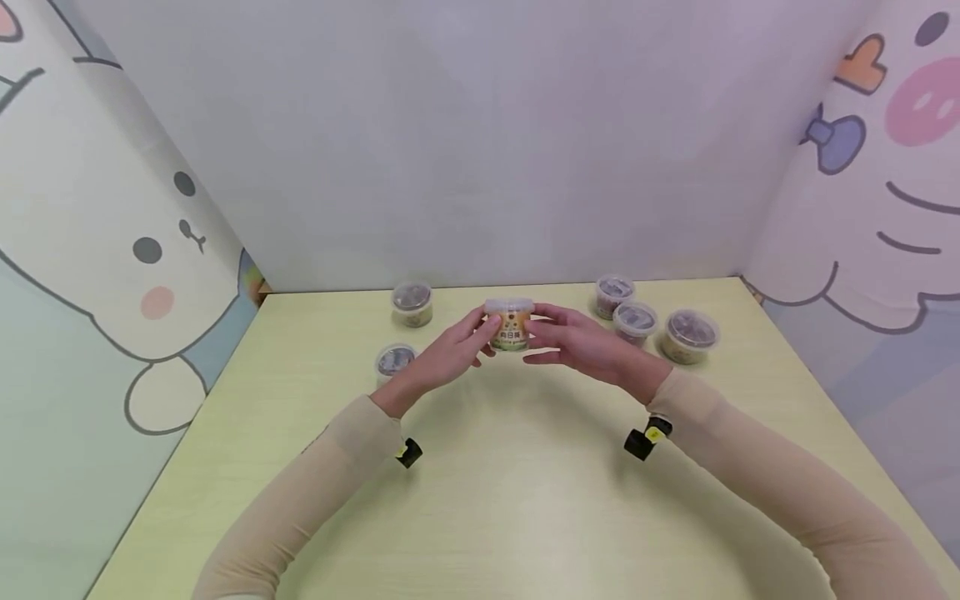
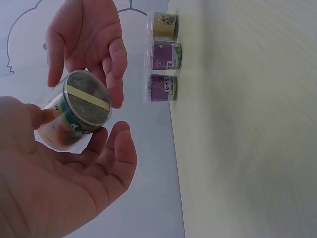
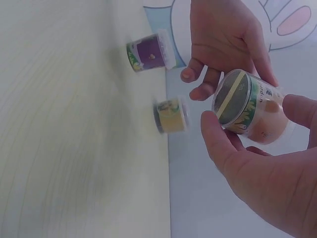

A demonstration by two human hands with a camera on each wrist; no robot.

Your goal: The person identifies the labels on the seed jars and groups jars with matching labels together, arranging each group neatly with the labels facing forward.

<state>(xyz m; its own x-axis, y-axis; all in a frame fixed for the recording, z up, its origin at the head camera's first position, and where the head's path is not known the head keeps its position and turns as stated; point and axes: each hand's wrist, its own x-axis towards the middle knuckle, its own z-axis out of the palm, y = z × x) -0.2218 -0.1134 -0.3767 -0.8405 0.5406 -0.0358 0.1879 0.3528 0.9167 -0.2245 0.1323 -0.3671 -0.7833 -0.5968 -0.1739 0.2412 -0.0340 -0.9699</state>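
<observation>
Between both hands, raised over the far half of the table, is a small clear-lidded plastic tub (image 1: 511, 326) with an orange and green label bearing printed characters. My left hand (image 1: 458, 348) holds its left side, thumb in front and fingers behind. From the other side my right hand (image 1: 576, 340) holds it too, thumb and fingers about the wall. The tub's dark base, crossed by a pale yellow strip, faces the camera in the left wrist view, where the tub (image 2: 88, 101) looks tilted.
On the left of the pale yellow table (image 1: 517, 500) stand two lidded tubs, one at the back (image 1: 412, 303) and one partly behind the left forearm (image 1: 393, 361). Three more tubs (image 1: 690, 336) cluster at the back right. Cartoon-printed sheets (image 1: 480, 167) wall the table in.
</observation>
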